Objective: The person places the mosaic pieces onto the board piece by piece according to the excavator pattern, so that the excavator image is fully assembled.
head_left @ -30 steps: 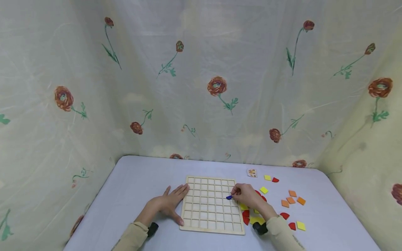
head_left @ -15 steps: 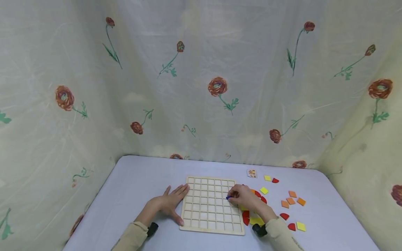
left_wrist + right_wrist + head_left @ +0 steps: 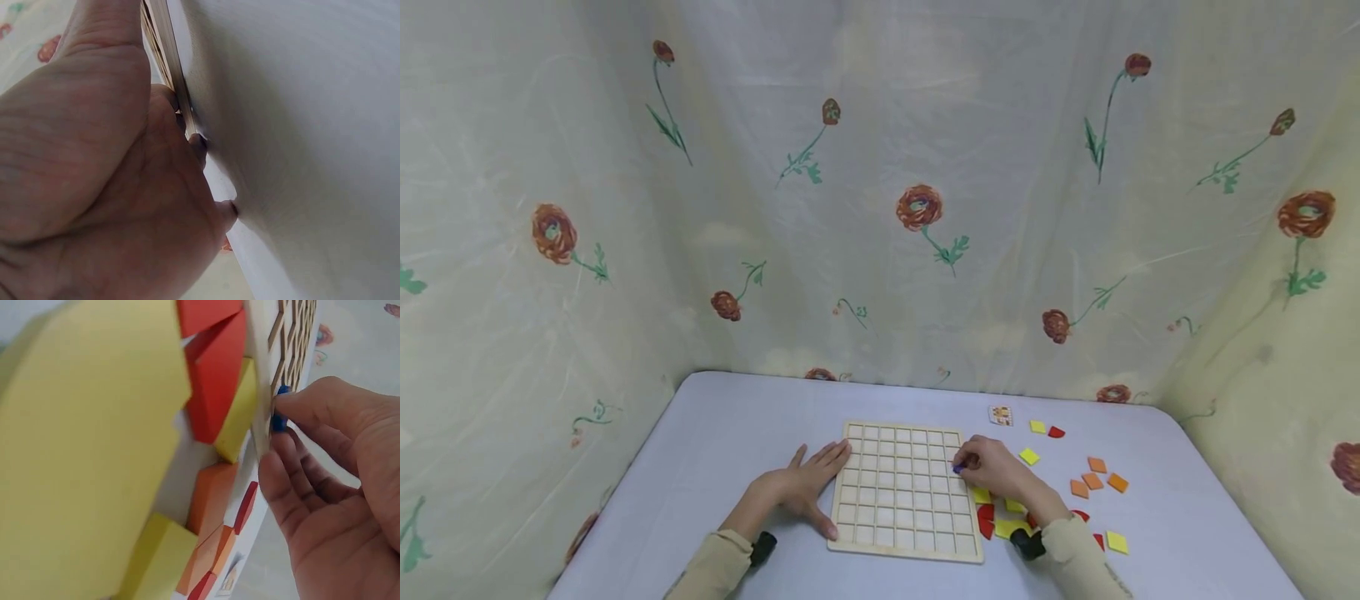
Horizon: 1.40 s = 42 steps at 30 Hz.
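Note:
A wooden grid board (image 3: 904,553) lies on the white table, its small square cells pale inside. My left hand (image 3: 805,487) rests at the board's left edge with fingers spread and thumb near the lower left corner. In the left wrist view, the left hand (image 3: 125,169) has its fingertips against the board's side (image 3: 170,56). Thumb and fingers of my right hand (image 3: 996,467) pinch a small blue piece (image 3: 280,417) over the right-hand columns of the grid. Most of the blue piece is hidden by the fingers; its exact shape cannot be told.
Beside the board's right edge lie several yellow (image 3: 1013,528) and red (image 3: 986,522) pieces, partly under the right wrist. Farther right are several orange squares (image 3: 1093,481) and a yellow square (image 3: 1117,542). A small printed card (image 3: 1001,415) lies behind. Flowered cloth (image 3: 880,250) surrounds the table.
My right hand first shifted slightly left over the grid with the blue piece, then back right, toward the board's right edge. The left hand has stayed in place.

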Each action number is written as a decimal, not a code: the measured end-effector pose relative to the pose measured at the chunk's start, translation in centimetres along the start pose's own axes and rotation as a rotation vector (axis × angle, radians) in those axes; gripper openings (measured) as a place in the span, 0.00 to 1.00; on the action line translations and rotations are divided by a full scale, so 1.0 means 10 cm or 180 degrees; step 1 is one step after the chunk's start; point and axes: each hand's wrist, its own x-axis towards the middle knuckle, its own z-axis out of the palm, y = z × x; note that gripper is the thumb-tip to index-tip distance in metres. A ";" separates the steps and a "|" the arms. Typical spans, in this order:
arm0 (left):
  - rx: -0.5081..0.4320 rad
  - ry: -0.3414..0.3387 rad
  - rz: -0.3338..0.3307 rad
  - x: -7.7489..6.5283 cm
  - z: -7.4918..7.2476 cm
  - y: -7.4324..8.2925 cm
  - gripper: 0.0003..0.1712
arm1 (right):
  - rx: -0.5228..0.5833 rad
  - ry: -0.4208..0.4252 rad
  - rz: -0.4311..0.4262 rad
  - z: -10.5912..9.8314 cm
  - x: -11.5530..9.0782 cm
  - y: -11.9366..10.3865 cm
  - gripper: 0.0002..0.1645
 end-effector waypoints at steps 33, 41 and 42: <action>-0.0030 -0.0040 -0.0036 0.00 -0.02 0.02 0.74 | 0.0316 0.0112 0.0430 0.07 -0.01 -0.15 0.09; 0.0058 -0.0061 -0.0079 -0.01 -0.03 0.04 0.77 | 0.0428 0.0187 0.0524 0.10 -0.01 -0.12 0.06; 0.0077 -0.0051 -0.0086 -0.01 -0.02 0.04 0.77 | 0.0454 0.0176 0.0543 0.10 -0.01 -0.13 0.06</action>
